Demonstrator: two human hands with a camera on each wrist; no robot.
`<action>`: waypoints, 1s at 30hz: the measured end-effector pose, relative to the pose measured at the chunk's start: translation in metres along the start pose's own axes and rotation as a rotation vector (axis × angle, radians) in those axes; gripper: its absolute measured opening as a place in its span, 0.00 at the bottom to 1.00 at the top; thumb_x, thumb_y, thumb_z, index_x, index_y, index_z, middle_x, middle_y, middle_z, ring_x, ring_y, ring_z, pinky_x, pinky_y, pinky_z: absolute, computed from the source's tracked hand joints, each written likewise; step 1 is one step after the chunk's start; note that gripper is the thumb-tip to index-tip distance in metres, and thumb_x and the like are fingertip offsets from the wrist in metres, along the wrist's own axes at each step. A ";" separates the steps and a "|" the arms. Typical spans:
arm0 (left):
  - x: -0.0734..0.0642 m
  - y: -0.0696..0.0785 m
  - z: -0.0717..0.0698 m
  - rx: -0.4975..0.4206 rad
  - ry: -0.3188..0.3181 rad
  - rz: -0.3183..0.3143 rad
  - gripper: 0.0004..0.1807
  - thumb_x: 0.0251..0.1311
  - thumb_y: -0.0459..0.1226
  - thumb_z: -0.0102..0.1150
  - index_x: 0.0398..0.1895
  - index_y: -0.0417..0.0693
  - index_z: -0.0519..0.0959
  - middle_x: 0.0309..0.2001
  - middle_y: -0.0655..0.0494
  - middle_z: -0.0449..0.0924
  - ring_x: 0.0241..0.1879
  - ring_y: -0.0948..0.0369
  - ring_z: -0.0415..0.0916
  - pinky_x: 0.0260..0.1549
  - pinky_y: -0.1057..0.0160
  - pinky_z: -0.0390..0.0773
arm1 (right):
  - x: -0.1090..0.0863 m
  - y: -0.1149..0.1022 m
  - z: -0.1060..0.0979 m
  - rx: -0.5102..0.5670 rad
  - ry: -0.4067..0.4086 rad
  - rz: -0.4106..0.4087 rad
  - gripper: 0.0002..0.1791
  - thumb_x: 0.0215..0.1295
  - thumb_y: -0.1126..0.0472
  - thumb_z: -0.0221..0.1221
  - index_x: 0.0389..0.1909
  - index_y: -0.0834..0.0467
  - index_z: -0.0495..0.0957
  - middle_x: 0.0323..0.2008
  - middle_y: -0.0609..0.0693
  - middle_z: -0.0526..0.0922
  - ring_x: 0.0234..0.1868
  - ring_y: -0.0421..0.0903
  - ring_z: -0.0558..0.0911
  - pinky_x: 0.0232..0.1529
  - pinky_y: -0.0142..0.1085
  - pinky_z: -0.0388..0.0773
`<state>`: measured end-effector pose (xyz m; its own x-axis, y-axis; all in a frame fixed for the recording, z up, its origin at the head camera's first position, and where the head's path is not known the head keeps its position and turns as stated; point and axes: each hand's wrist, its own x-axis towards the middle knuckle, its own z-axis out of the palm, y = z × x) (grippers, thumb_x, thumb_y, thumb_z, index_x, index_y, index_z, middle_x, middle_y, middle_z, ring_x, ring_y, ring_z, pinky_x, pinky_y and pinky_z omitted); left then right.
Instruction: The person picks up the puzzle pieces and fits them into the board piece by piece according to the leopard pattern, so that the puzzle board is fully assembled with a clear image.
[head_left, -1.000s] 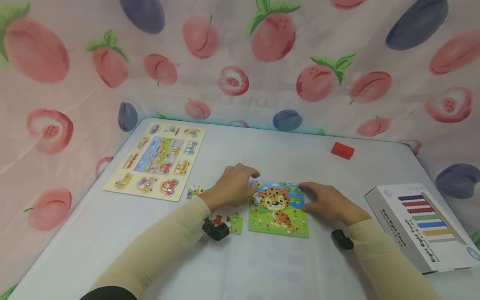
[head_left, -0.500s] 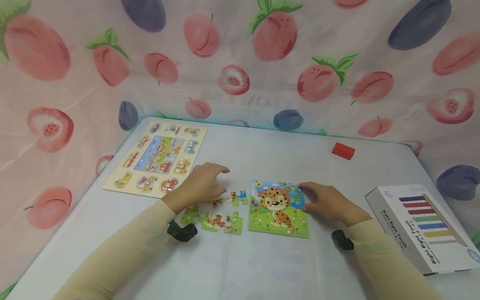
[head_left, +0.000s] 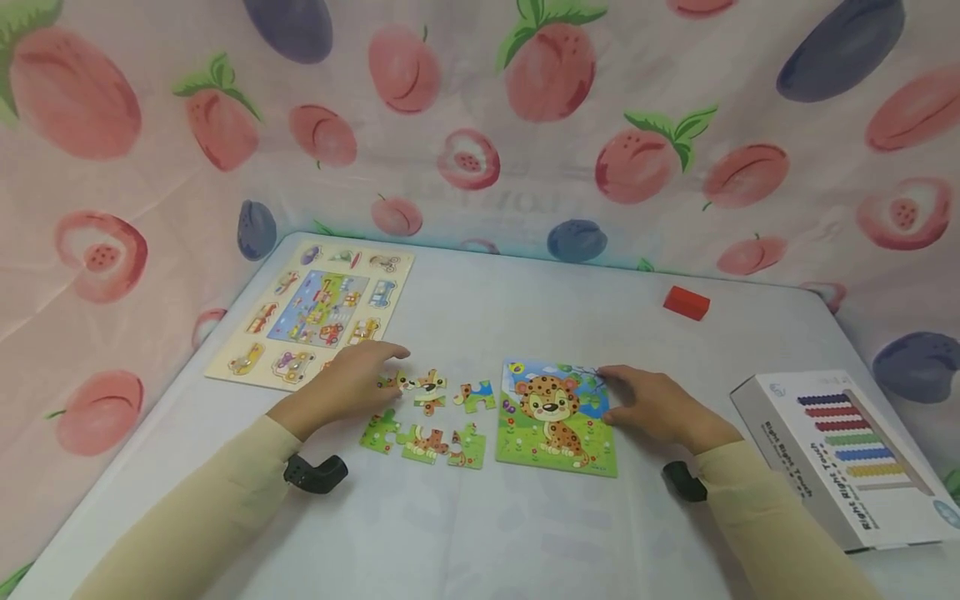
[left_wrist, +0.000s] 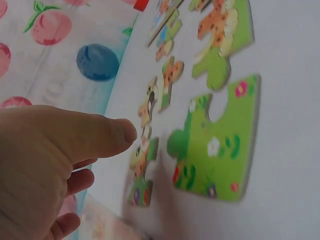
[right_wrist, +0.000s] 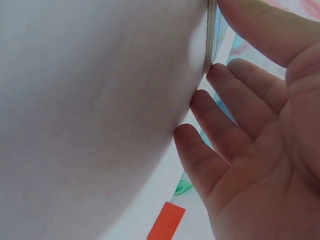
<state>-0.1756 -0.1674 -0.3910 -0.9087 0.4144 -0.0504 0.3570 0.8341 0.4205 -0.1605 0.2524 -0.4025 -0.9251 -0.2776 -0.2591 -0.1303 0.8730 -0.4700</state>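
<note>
A square leopard puzzle board (head_left: 557,421) lies flat in the middle of the table. My right hand (head_left: 656,404) rests at its upper right, thumb and fingertips against the edge; in the right wrist view the fingers (right_wrist: 215,127) are extended along the table. Left of the board lie loose jigsaw pieces in rough rows: a blue-and-orange piece (head_left: 477,397), a face piece (head_left: 430,387), and a green corner piece (left_wrist: 217,145) among others. My left hand (head_left: 352,379) hovers over the leftmost pieces, thumb and fingers apart, nothing between them. It partly hides a piece in the head view.
A wooden vehicle peg puzzle (head_left: 300,321) lies at the back left, partly behind my left hand. One red block (head_left: 687,302) sits at the back right. At the right edge stands a white box (head_left: 847,458) with coloured strips. Fruit-patterned cloth (head_left: 480,125) walls the table's back.
My left hand has moved left, from the board's left edge to over the leftmost pieces, uncovering jigsaw pieces on the table. The right hand has stayed at the board's edge.
</note>
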 end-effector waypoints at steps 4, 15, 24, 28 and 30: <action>-0.005 -0.013 0.002 -0.001 0.008 -0.021 0.32 0.56 0.37 0.70 0.64 0.38 0.74 0.62 0.43 0.75 0.65 0.45 0.68 0.64 0.45 0.66 | 0.000 0.000 0.001 -0.001 0.002 -0.004 0.40 0.60 0.58 0.70 0.71 0.60 0.66 0.69 0.63 0.67 0.70 0.66 0.62 0.66 0.63 0.59; -0.013 -0.030 0.004 -0.013 0.001 -0.034 0.29 0.59 0.35 0.68 0.63 0.33 0.74 0.61 0.39 0.75 0.64 0.42 0.68 0.64 0.44 0.64 | 0.000 0.001 0.001 -0.002 0.003 -0.004 0.40 0.60 0.57 0.71 0.72 0.59 0.66 0.69 0.63 0.68 0.70 0.66 0.62 0.66 0.63 0.60; -0.011 -0.029 0.003 -0.023 -0.029 -0.067 0.27 0.59 0.36 0.69 0.61 0.35 0.75 0.59 0.42 0.77 0.63 0.43 0.69 0.64 0.45 0.65 | 0.000 0.001 0.001 -0.003 0.001 -0.001 0.40 0.60 0.57 0.71 0.72 0.59 0.66 0.69 0.63 0.67 0.70 0.66 0.62 0.65 0.62 0.60; -0.010 -0.029 0.002 -0.021 -0.042 -0.063 0.26 0.59 0.36 0.69 0.59 0.36 0.77 0.57 0.42 0.78 0.62 0.43 0.70 0.63 0.45 0.66 | 0.000 0.001 0.001 -0.002 0.000 0.001 0.40 0.60 0.57 0.70 0.72 0.59 0.66 0.70 0.63 0.67 0.70 0.66 0.62 0.66 0.63 0.60; -0.008 -0.029 0.002 -0.024 -0.048 -0.070 0.25 0.59 0.36 0.68 0.59 0.36 0.77 0.57 0.43 0.78 0.62 0.43 0.70 0.63 0.45 0.66 | 0.000 0.001 0.001 -0.002 0.001 -0.002 0.40 0.60 0.57 0.70 0.72 0.59 0.66 0.70 0.63 0.67 0.70 0.66 0.62 0.66 0.63 0.60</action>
<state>-0.1782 -0.1943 -0.4045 -0.9197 0.3727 -0.1234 0.2872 0.8529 0.4359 -0.1598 0.2528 -0.4040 -0.9252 -0.2787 -0.2577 -0.1326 0.8734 -0.4685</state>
